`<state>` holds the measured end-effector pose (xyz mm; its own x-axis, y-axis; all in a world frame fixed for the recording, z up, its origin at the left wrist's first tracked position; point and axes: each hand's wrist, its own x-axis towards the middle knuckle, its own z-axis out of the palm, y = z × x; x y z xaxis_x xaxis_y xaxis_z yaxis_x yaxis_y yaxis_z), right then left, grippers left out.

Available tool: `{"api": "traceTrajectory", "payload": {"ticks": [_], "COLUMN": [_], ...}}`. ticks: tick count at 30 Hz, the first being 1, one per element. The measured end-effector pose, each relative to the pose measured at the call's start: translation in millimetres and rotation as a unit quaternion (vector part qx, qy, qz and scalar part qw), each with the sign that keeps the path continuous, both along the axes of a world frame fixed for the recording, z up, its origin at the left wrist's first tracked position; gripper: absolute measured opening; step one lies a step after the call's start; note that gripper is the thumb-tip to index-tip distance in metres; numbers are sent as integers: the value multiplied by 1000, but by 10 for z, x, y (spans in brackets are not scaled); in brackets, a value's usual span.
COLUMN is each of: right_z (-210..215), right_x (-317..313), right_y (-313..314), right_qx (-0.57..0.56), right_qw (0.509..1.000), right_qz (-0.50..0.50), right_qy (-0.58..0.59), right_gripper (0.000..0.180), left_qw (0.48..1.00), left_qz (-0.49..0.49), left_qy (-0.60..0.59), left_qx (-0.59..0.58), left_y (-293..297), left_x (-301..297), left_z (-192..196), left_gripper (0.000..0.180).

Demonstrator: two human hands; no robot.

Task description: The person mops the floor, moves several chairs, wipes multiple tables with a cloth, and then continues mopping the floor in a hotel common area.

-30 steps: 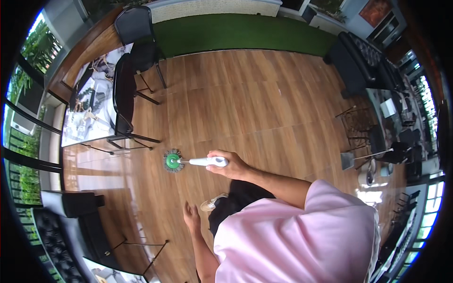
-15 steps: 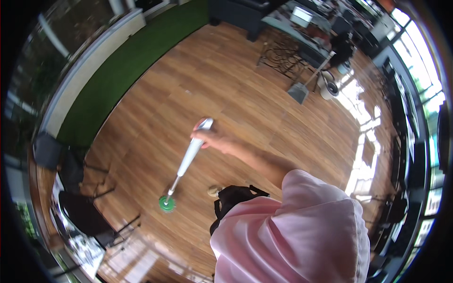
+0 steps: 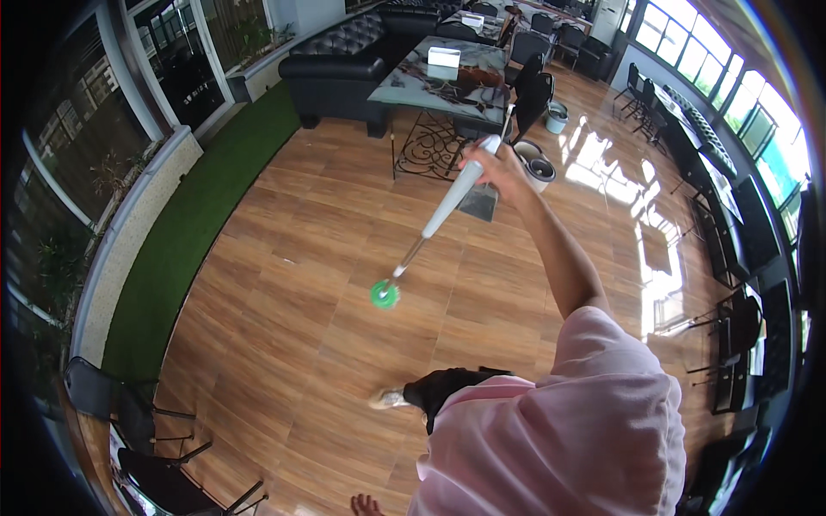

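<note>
My right hand [image 3: 495, 168], arm stretched out ahead, is closed around the pale grey-white handle of a long electric scrubber [image 3: 453, 199]. Its thin metal shaft slants down to the near left and ends in a round green brush head [image 3: 385, 294]. Whether the brush touches the wood-look floor [image 3: 344, 344] or hangs just above it, I cannot tell. My left hand [image 3: 366, 506] shows only in part at the lower edge, fingers spread, with nothing seen in it. A long-handled grey dustpan [image 3: 479, 205] stands just beyond the scrubber, partly behind my right hand.
A marble-patterned table [image 3: 447, 77] and a black tufted sofa [image 3: 335, 64] stand ahead. Beside the dustpan is a white bucket [image 3: 535, 169]; a light-blue bin [image 3: 557, 118] is farther back. Green turf [image 3: 172, 258] borders the left. Chairs [image 3: 95, 387] sit near left; tables line the right.
My view has tilted up toward the far furniture. The scrubber, still in my right hand, has swung forward and to the right in view. My left hand has appeared at the lower edge.
</note>
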<state>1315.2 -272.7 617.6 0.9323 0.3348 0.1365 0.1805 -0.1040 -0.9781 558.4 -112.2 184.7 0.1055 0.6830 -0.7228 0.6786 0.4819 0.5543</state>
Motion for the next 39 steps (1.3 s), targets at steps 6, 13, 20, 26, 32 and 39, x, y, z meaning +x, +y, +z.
{"api": "traceTrajectory", "payload": {"ticks": [6, 13, 20, 26, 32, 39], "right_z": [283, 53, -1984, -3423, -4329, -4473], "right_x": [1872, 4366, 7817, 8907, 8144, 7312], "right_y": [-378, -518, -474, -505, 260, 306], "right_qx": [-40, -27, -220, -260, -302, -339], "right_qw": [997, 991, 937, 958, 951, 921], "right_qz": [-51, -114, -247, -94, 43, 158], "right_qy": [-44, -66, -114, -75, 56, 107], "right_gripper": [44, 47, 45, 35, 36, 37], "left_qw": [993, 995, 994, 962, 917, 928], "left_qz": [-99, -86, 73, 151, 343, 332], "left_qy": [-27, -21, 87, 229, 201, 171], "left_qx": [-62, -50, -2, -5, 17, -5], "left_y": [-915, -894, -932, -2656, -3635, -3946], "left_x": [1429, 3479, 5005, 4967, 5900, 6731], "left_z": [35, 124, 162, 624, 1094, 1462], "left_gripper": [52, 52, 52, 52, 44, 42]}}
